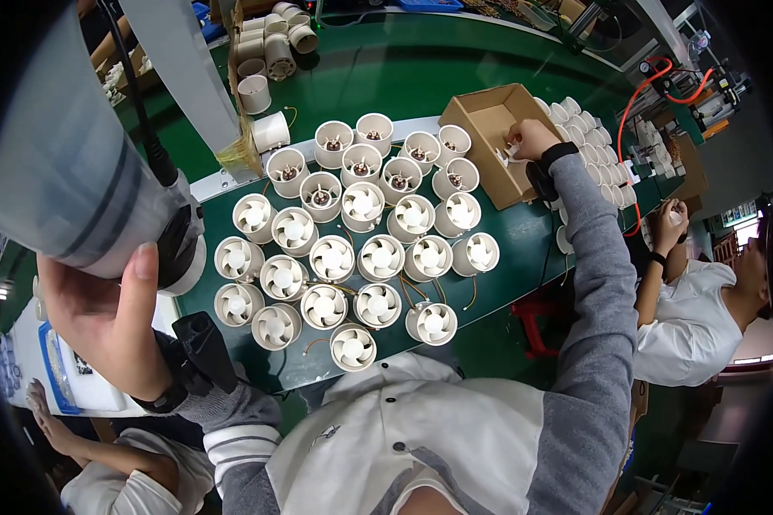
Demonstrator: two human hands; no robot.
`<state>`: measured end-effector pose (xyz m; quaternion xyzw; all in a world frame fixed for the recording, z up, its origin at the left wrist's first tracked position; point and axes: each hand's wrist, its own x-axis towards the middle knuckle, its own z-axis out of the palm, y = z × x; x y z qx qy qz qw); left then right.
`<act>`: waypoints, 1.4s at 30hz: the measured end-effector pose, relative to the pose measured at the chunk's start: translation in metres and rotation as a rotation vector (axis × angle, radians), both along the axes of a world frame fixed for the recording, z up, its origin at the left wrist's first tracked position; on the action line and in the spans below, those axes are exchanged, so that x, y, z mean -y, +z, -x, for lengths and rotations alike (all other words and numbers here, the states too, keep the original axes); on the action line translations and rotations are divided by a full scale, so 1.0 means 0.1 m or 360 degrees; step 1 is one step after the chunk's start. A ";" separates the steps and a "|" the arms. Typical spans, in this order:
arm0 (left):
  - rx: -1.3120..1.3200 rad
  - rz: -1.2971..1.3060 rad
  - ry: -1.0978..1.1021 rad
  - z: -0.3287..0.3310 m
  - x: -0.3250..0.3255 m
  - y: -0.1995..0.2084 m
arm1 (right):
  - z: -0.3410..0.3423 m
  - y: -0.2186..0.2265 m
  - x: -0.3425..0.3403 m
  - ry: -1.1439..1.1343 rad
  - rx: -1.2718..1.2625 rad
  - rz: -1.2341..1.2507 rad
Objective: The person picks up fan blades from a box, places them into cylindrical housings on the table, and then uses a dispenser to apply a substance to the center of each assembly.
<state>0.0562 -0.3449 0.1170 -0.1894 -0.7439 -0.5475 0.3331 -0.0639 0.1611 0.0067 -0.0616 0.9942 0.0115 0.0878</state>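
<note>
On the left, my left hand is closed around a large translucent grey cylinder, close to the camera, its thumb upright against the side. My right hand reaches into an open cardboard box, fingers bent around a small white plastic piece; its exact shape is hard to make out. Between my arms stand several white round fan housings. Nearer ones, such as this bladed fan, carry white impellers; in the farther ones, such as this housing, a copper-wound motor shows.
White pipe-shaped housings are piled at the back left beside a grey metal post. More white cups stand in rows right of the box. A red hose hangs beyond them. People sit at work on both sides.
</note>
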 end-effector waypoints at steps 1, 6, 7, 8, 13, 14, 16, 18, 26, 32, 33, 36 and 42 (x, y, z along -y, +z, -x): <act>-0.0017 0.0000 -0.0009 0.01 0.00 0.00 | 0.00 0.00 0.00 -0.0004 0.0000 0.0004; -0.0004 0.0072 0.0051 -0.02 0.02 0.01 | 0.05 0.00 -0.01 -0.0448 0.0017 -0.0227; -0.0005 0.0061 0.0033 -0.02 0.02 0.02 | 0.06 0.00 -0.02 -0.0551 0.0040 -0.0238; -0.0004 0.0050 0.0016 -0.02 0.02 0.02 | 0.06 0.00 -0.01 -0.0653 0.0065 -0.0250; -0.0001 0.0045 -0.0080 -0.02 0.01 0.03 | -0.04 0.09 0.07 -0.0500 0.0015 -0.0364; -0.0001 0.0045 -0.0078 -0.01 0.02 0.03 | -0.08 0.21 0.17 -0.0469 -0.0153 -0.0194; 0.0003 0.0052 -0.0074 -0.01 0.02 0.02 | -0.18 0.37 0.36 -0.0407 -0.0479 0.0147; 0.0006 0.0052 -0.0053 -0.08 0.05 0.05 | -0.26 0.38 0.48 0.0022 -0.0479 0.1405; 0.0136 -0.0101 0.0118 0.00 0.04 -0.03 | -1.21 0.56 1.58 0.0385 0.0544 0.3372; 0.0033 -0.0021 0.0057 -0.02 0.07 -0.04 | -1.20 0.67 1.65 0.0320 0.0435 0.2940; 0.0005 0.0002 0.0015 -0.04 0.07 -0.03 | -1.14 0.70 1.64 0.0306 0.0214 0.2507; -0.0012 0.0028 -0.0028 0.00 0.06 -0.06 | -0.98 0.66 1.61 0.0343 -0.0082 0.1709; -0.0010 0.0050 -0.0076 0.04 0.04 -0.08 | -0.59 0.44 1.73 0.0691 -0.0270 0.0784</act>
